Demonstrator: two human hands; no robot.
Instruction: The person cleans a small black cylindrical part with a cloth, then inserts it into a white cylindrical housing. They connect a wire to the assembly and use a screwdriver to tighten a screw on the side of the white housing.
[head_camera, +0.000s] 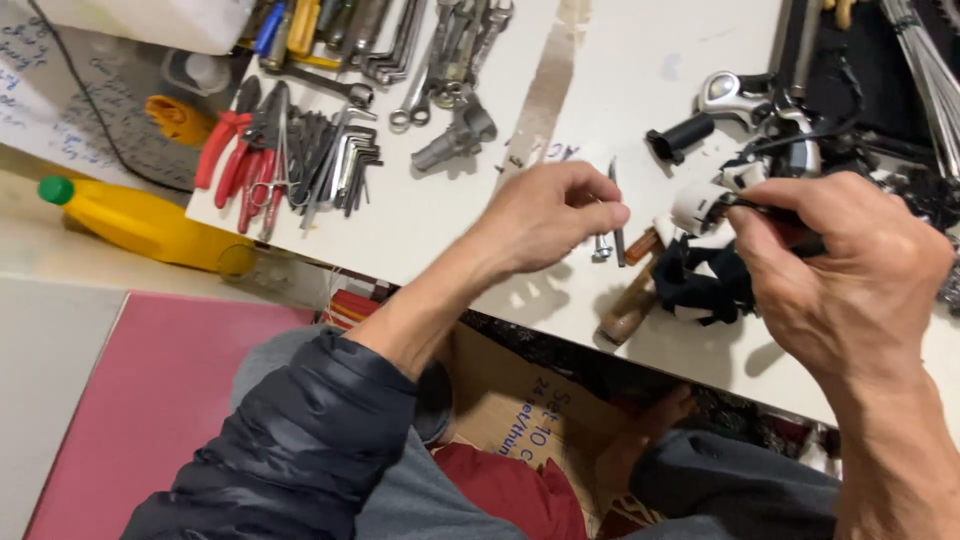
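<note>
small bolt (601, 246): upright on white bench | white cylindrical part (697, 206): lying sideways, just right of bolt

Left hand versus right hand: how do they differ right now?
The left hand pinches a thin metal tool above a small bolt, while the right hand grips a dark-handled tool against a white part. The left forearm wears a dark padded sleeve; the right forearm is bare. Both work over the white table.

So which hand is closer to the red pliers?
Left. The left hand is to the right of the red pliers, apart from them; the right hand is farther right, past the left.
</note>
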